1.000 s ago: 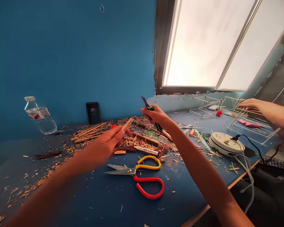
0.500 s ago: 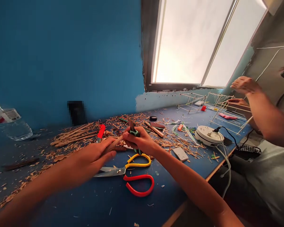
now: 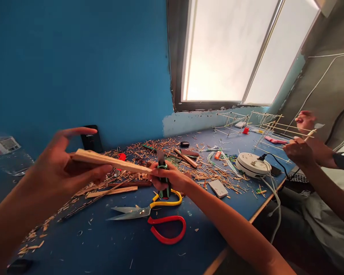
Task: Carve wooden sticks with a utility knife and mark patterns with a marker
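A tapered strip of pale wood (image 3: 109, 160) stretches between my two hands above the table. My left hand (image 3: 55, 168) has its thumb along the strip's thick end, with the index finger raised off it. The thin end is pinched in my right hand (image 3: 169, 175), which also grips a black-and-green handled knife (image 3: 162, 172) with its dark blade pointing up. Just below lie large scissors (image 3: 145, 211), blades parted, with one yellow and one red handle loop.
Wood shavings (image 3: 132, 152) cover the back of the blue table (image 3: 109, 252). A dark phone (image 3: 91, 138) leans on the wall; a bottle (image 3: 10, 156) stands far left. Right are a round power strip (image 3: 253, 164), stick frames (image 3: 232, 123) and another person's hands (image 3: 299, 152).
My left hand has moved left and up, opening out along the wood strip, which now shows fully. My right hand keeps the knife. The other person's hands have shifted near the stick frame.
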{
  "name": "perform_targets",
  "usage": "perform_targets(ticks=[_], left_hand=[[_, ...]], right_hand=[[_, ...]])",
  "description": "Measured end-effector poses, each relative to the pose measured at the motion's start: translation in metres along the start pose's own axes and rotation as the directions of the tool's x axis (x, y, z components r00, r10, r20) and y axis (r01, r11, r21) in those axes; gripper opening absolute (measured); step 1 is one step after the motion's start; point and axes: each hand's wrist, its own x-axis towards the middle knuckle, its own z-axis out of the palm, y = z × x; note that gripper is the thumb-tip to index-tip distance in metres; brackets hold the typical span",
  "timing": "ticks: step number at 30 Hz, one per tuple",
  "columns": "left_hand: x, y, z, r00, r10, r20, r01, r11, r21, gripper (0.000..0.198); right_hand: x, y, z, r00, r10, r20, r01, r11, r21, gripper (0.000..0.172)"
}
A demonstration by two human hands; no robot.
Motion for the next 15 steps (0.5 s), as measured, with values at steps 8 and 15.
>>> perform_targets(ticks=[8, 15], left_hand=[[0.003, -0.021, 0.051, 0.965, -0.188, 0.183, 0.249, 0.873, -0.418, 0.049], [-0.008, 0.001, 0.052, 0.984, -0.167, 0.063, 0.176, 0.853, -0.492, 0.017]], right_hand=[[0.000, 0.005, 0.018, 0.992, 0.068, 0.103, -0.080, 0.991, 0.110, 0.037], [0.013, -0.008, 0.037, 0.999, 0.015, -0.028, -0.015, 1.000, 0.004, 0.049]])
